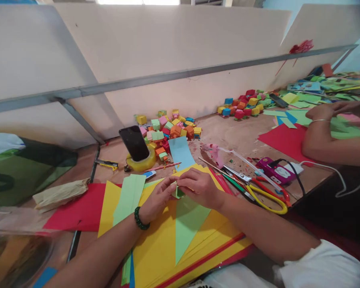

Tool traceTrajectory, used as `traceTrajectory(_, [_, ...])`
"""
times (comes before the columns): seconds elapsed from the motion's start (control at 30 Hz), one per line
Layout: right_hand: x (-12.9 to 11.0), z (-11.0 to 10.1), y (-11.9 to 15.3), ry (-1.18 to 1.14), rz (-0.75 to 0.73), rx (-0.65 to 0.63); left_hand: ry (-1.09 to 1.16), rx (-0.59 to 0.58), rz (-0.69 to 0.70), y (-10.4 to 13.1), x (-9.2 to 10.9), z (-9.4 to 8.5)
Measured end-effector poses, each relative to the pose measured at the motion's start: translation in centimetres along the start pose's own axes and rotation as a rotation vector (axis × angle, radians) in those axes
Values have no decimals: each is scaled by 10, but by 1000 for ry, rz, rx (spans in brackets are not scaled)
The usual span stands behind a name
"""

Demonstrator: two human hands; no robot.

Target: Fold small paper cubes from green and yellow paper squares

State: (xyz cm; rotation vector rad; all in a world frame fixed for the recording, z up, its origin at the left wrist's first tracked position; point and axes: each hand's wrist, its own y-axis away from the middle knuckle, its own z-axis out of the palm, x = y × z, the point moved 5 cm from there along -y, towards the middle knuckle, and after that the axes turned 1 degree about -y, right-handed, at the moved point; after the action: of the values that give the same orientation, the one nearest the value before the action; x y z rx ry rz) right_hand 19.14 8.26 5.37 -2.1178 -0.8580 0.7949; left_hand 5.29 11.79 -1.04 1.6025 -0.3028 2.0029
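My left hand, with a dark green bead bracelet at the wrist, pinches a small folded green paper piece from the left. From the other side my right hand grips the same piece, its fingertips meeting those of the left. Part of the folded paper is hidden behind the fingers. Beneath both hands lies a stack of yellow paper sheets, with a pointed green paper sheet on top. Light green strips lie to the left of my left hand.
Colourful paper cubes are heaped behind a phone leaning on a tape roll. At right are yellow-handled scissors, a pink glue gun and a purple power box. A co-worker's arm rests farther right.
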Motion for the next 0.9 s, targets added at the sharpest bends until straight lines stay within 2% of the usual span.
traceTrajectory(0.27, [2,9,2,-30,34,-23,-32,23,-15,-1,1,1])
traceTrajectory(0.5, [6,7,2,-132,70,23,111,-61,-38,-2,3,6])
traceTrajectory(0.63, [9,9,3,-152,119,-7,95,-70,-35,-2,2,6])
traceTrajectory(0.9, [7,10,5,-151,81,-3,64,-103,-14,-2,-4,7])
